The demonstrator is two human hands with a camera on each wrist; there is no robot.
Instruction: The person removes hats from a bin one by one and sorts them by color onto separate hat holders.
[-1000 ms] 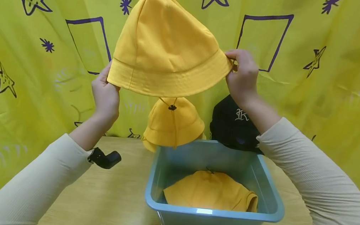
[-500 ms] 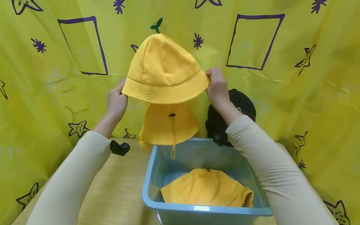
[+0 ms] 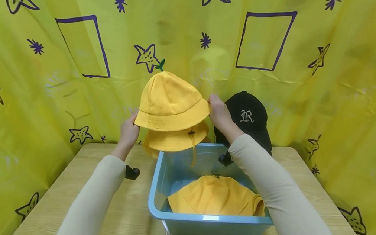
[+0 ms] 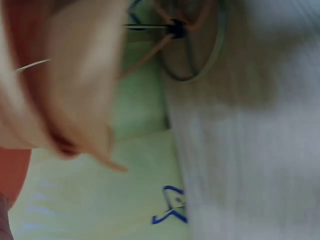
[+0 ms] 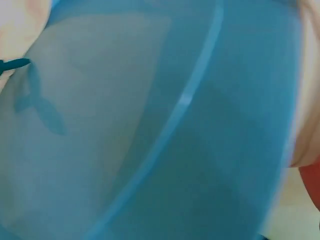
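A yellow bucket hat [image 3: 172, 103] with a green sprout on its crown is held level between both hands. My left hand [image 3: 129, 131] pinches the left end of its brim, and my right hand [image 3: 221, 113] grips the right end. Directly below, overlapped by the held hat in the head view, is a second yellow hat [image 3: 172, 142] with a dangling chin cord and dark toggle. In the left wrist view, a blurred hat [image 4: 85, 65] hangs near a round wire base [image 4: 220, 50].
A blue plastic basin [image 3: 212, 228] stands in front, containing another yellow hat [image 3: 214, 198] with a small sprout. Behind it on the right is a black cap [image 3: 246, 117] with a letter R. A yellow curtain [image 3: 183, 16] backs the wooden table [image 3: 101, 184].
Both hands have lowered the yellow bucket hat and carried it away toward the back, down over the second hat. The black cap is less covered by the right arm.
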